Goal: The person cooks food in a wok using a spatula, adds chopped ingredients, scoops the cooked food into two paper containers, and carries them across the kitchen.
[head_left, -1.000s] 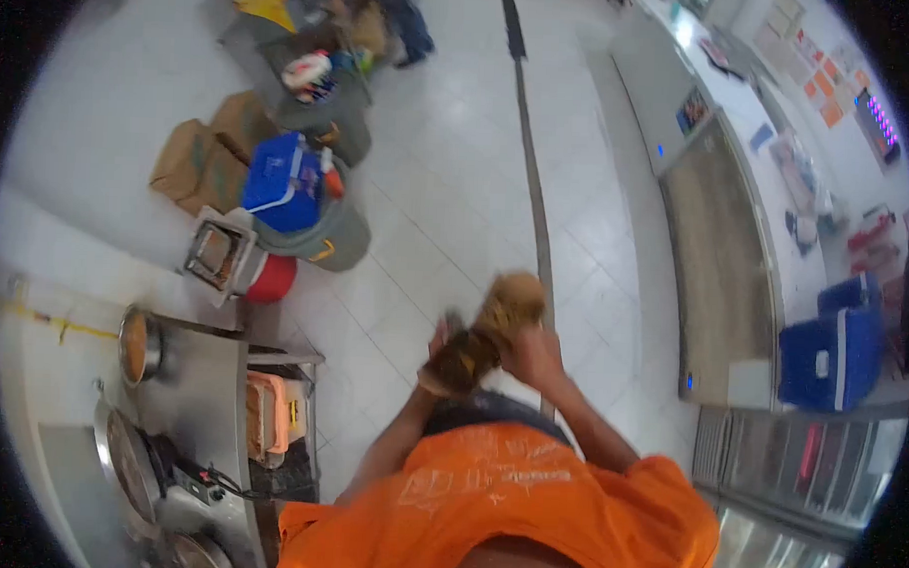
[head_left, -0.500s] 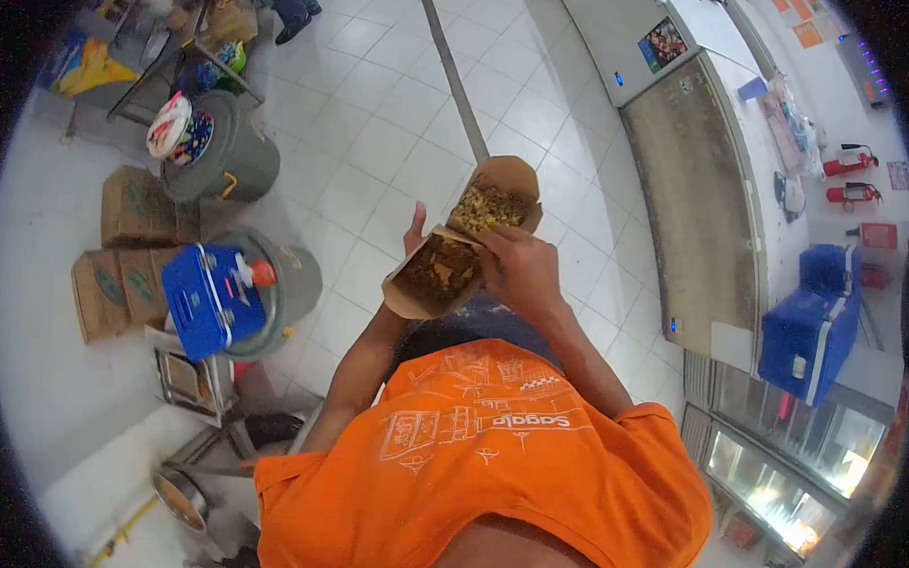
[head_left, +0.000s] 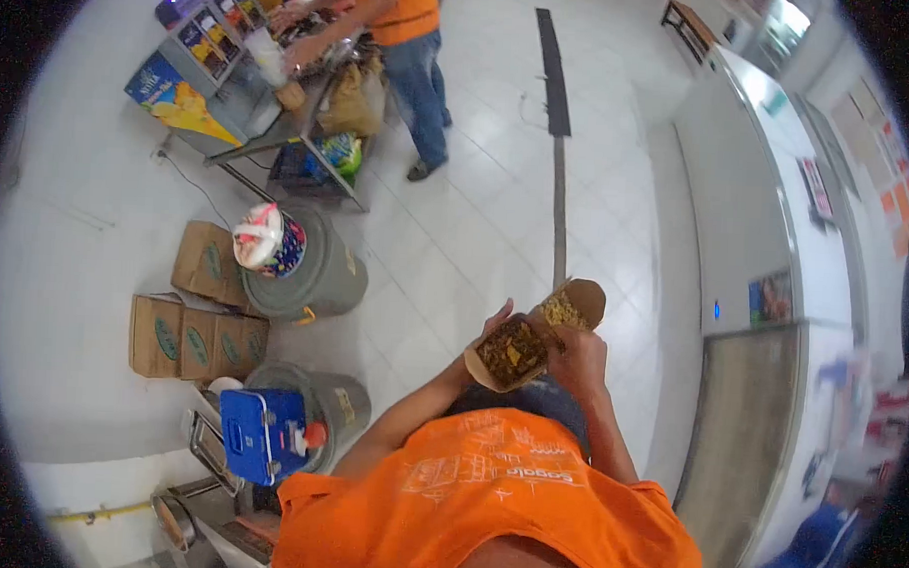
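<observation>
A brown paper takeout box (head_left: 486,373) is held out in front of my body, its two halves spread apart. The nearer half contains dark brown food (head_left: 513,353) with a yellowish piece on top; crumbly yellow food (head_left: 564,310) shows in the farther half. My left hand (head_left: 495,321) holds the box from the left and below, with only part of its fingers visible. Closed at the right edge, where the halves meet, is my right hand (head_left: 578,356); its fingertips are partly hidden.
A person in an orange shirt (head_left: 404,14) works at a metal table (head_left: 241,148) at the upper left. Grey bins (head_left: 320,269), cardboard boxes (head_left: 197,340) and a blue cooler (head_left: 259,432) line the left wall. White freezers (head_left: 742,214) stand along the right.
The view has swung, bringing the co-worker and the table into fuller sight. Both hands still hold the box, which now appears farther right and lower.
</observation>
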Tool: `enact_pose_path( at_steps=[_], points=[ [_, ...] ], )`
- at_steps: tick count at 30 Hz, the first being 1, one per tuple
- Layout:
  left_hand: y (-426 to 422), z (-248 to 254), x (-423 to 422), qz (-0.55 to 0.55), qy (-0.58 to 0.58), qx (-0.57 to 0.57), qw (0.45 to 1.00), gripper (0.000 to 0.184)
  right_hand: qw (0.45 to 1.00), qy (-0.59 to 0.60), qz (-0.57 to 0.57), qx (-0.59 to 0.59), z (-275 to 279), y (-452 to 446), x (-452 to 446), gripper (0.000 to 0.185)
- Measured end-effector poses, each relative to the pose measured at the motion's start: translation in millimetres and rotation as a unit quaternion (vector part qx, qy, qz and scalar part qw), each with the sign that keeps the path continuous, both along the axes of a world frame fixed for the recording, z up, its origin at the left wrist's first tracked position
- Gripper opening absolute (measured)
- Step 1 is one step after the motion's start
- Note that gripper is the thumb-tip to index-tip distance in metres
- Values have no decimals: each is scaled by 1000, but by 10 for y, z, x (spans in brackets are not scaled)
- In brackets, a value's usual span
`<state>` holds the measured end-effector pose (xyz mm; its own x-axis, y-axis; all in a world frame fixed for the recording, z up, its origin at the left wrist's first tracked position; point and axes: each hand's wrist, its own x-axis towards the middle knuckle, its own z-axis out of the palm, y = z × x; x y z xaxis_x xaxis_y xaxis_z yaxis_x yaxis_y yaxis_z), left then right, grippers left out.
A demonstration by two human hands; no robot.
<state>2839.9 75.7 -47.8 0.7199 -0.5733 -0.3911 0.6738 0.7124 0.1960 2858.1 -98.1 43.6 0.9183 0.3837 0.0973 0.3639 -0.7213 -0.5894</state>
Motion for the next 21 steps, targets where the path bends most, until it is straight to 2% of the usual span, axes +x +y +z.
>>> enact_pose_path(
  at_steps=[3, 6, 7, 9, 11, 14, 15, 19, 21],
  points=[
    [297, 102, 751, 52, 12, -66, 996, 67, 998, 12, 56, -17, -82, 309, 1013, 8],
    [716, -329, 1612, 67, 3, -197, 978, 82, 996, -19, 92, 3, 133, 711, 1902, 8],
    [838, -462, 1940, 75, -4, -192, 979, 82, 993, -36, 110, 25, 156, 832, 2206, 7],
    [1034, -693, 2518, 87, -65, -278, 954, 81, 994, -11, 113, -6, 99, 1044, 2818, 12],
    [1335, -852, 3199, 79, -100, -304, 944, 81, 995, 14, 103, -13, 4, 1278, 3416, 19],
    [1776, -1100, 4124, 33, -85, -270, 958, 82, 997, -14, 70, 3, -154, 1677, 4233, 6],
    [1936, -869, 4438, -27, -95, -251, 963, 84, 998, -17, 68, -8, -164, 1798, 4527, 8],
    [2176, -503, 5705, 17, 15, -237, 971, 87, 998, -32, 34, -30, 76, 2099, 5745, 11],
    [2269, -182, 6197, -8, -3, -224, 975, 85, 999, -37, 16, -23, 244, 2259, 6230, 12]
  ],
)
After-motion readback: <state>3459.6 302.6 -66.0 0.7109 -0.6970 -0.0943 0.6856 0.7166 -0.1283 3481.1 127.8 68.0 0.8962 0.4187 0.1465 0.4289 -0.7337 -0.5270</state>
